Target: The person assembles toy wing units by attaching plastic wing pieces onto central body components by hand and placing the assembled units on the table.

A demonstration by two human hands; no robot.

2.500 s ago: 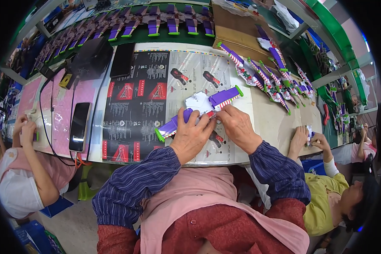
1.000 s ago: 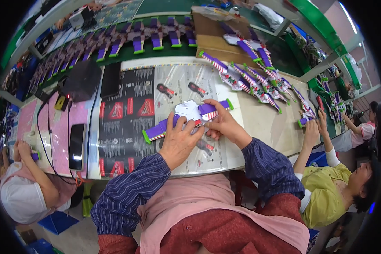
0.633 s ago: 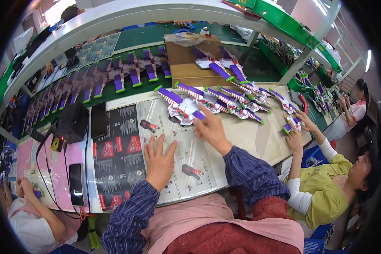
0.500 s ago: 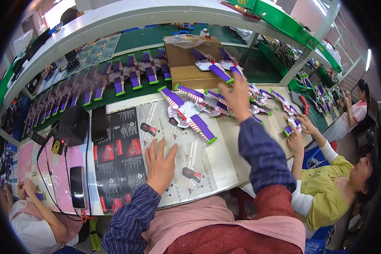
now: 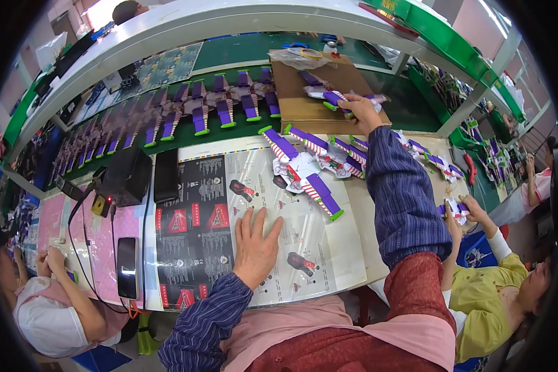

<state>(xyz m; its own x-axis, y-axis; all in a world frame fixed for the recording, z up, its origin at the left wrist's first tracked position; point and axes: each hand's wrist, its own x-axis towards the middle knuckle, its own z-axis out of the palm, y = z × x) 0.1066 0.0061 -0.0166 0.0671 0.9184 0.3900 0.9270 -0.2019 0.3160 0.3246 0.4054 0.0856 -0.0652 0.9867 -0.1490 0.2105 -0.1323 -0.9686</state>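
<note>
One left hand (image 5: 258,251): I am resting it, fingers spread, on printed sheeting (image 5: 208,248).
One right hand (image 5: 361,111): I am pinching one winged toy (image 5: 334,97) at one cardboard box (image 5: 291,80).
Best grip: I am judging light pressure safest, sparing the blurred wing (image 5: 377,98) beside.
Table toys (image 5: 325,193): overlapping, defeating my count.

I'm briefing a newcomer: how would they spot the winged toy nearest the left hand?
On the pale worktable, find the black and grey printed sheets. Beyond the left hand, near their far right corner, lies a purple-and-white plastic toy with red-striped, green-tipped wings. Its loose cluster stretches rightward; this one lies farthest left.
</note>
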